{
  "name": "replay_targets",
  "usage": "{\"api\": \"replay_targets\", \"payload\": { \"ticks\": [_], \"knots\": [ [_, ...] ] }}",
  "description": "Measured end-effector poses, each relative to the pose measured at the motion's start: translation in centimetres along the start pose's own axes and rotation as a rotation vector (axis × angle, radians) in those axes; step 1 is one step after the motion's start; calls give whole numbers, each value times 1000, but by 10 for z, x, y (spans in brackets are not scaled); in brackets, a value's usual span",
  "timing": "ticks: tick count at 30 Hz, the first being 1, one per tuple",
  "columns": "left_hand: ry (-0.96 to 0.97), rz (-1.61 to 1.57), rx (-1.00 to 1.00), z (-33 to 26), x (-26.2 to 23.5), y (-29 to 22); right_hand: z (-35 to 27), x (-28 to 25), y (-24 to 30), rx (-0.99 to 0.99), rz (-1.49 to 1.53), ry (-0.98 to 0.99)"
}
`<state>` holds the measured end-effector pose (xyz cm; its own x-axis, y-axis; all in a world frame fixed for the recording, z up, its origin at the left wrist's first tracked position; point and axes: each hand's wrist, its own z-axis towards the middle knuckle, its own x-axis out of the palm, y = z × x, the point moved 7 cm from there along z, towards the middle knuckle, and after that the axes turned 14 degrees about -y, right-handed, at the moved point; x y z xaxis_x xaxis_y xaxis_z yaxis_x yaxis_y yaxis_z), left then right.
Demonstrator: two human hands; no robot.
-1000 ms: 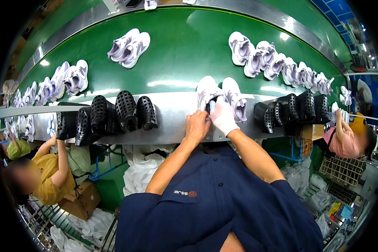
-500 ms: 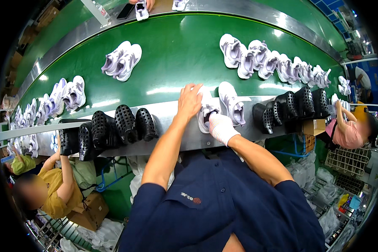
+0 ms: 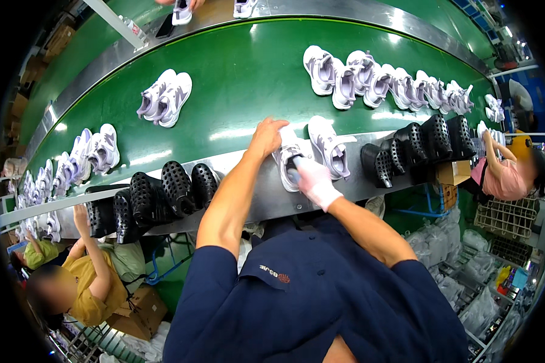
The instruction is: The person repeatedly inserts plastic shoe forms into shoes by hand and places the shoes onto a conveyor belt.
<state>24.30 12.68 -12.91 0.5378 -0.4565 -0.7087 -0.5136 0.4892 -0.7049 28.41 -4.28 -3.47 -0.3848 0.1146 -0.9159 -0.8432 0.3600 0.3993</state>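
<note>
A white and lavender sneaker (image 3: 289, 163) stands on the metal edge in front of me, toe pointing away. My bare left hand (image 3: 266, 138) is closed around its toe from the left side. At its foot opening is my right hand (image 3: 317, 184) in a pale, pink-tinged glove, fingers bent and blurred by motion. A small grey-blue piece (image 3: 294, 172) shows at those fingertips; I cannot tell what it is. Just right stands the matching sneaker (image 3: 329, 148), touched by neither hand, its strap sticking out to the right.
Black perforated shoe forms line the metal edge (image 3: 254, 202) on the left (image 3: 177, 186) and right (image 3: 412, 145). Sneaker pairs (image 3: 166, 98) stand on the green belt (image 3: 242, 78), with a long row (image 3: 378, 81) at far right. Co-workers sit at left (image 3: 97, 272) and right (image 3: 502, 172).
My left hand has drawn its fingers in closer around the sneaker's toe. My right hand's fingers have shifted at the shoe opening, where a grey-blue piece now shows. The view has shifted slightly.
</note>
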Motion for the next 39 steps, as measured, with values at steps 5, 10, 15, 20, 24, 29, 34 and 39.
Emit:
{"api": "replay_targets", "payload": {
  "ticks": [5,10,15,20,24,29,34,39],
  "knots": [
    [-127,-203,-362,-77,-38,-30,-30,-16,-43,297,121,-311],
    [39,-293,-499,-121,-5,-63,-2,15,-62,337,130,-75],
    [-181,119,-334,-111,5,-53,0,29,-58,357,-88,-21],
    [-216,154,-325,-110,14,-50,1,31,-66,359,-70,-84],
    [-122,-108,-521,-120,-3,-55,-10,32,-80,461,165,0],
    [-272,-36,79,-178,-53,-125,-55,-110,-80,304,21,-446],
    [-111,-46,194,-162,-11,-148,-29,-33,-151,605,10,-97],
    [83,169,-89,-141,13,-125,-3,0,-97,360,314,27]
  ]
}}
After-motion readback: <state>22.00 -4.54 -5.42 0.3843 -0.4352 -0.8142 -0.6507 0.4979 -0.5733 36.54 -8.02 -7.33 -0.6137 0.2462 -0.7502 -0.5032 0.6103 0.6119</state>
